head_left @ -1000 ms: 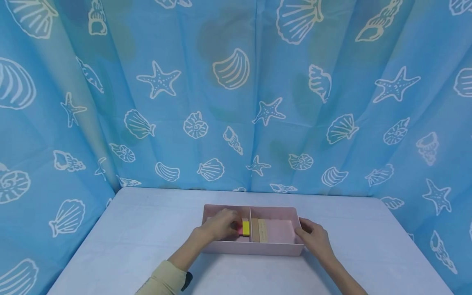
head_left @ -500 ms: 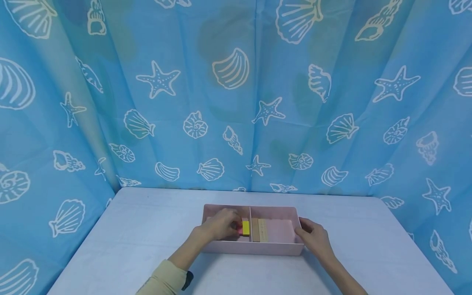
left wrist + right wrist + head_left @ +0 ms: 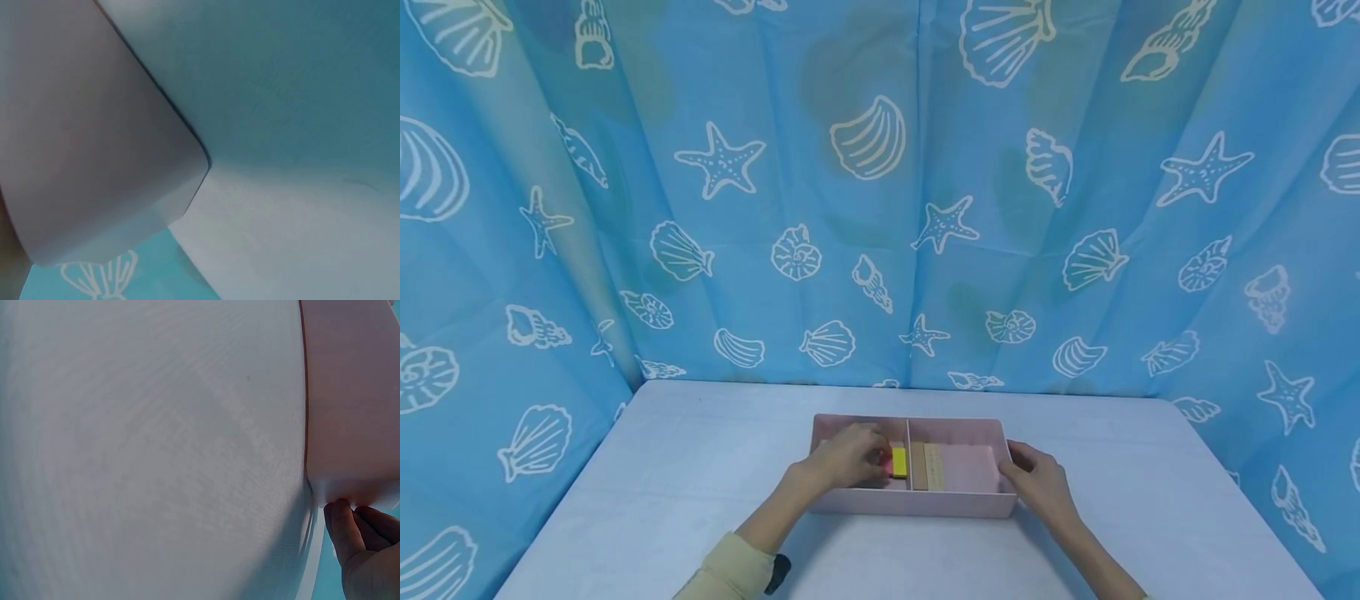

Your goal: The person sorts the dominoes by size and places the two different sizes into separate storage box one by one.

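A pink two-compartment storage box stands on the table, its long side toward me. My left hand reaches into the left compartment with its fingers curled at a small pink and yellow pad, which looks like sticky notes. It appears to pinch the pink end; the fingers hide part of the pad. My right hand grips the box's right end wall, thumb at the rim and fingers outside. In the right wrist view, the right hand's fingers touch that end wall. The left wrist view shows only the box's outer side.
Against the divider in the right compartment lie a brown strip and a pale ruler-like strip with small marks. A white cloth covers the table. A blue shell-patterned curtain hangs behind and at both sides.
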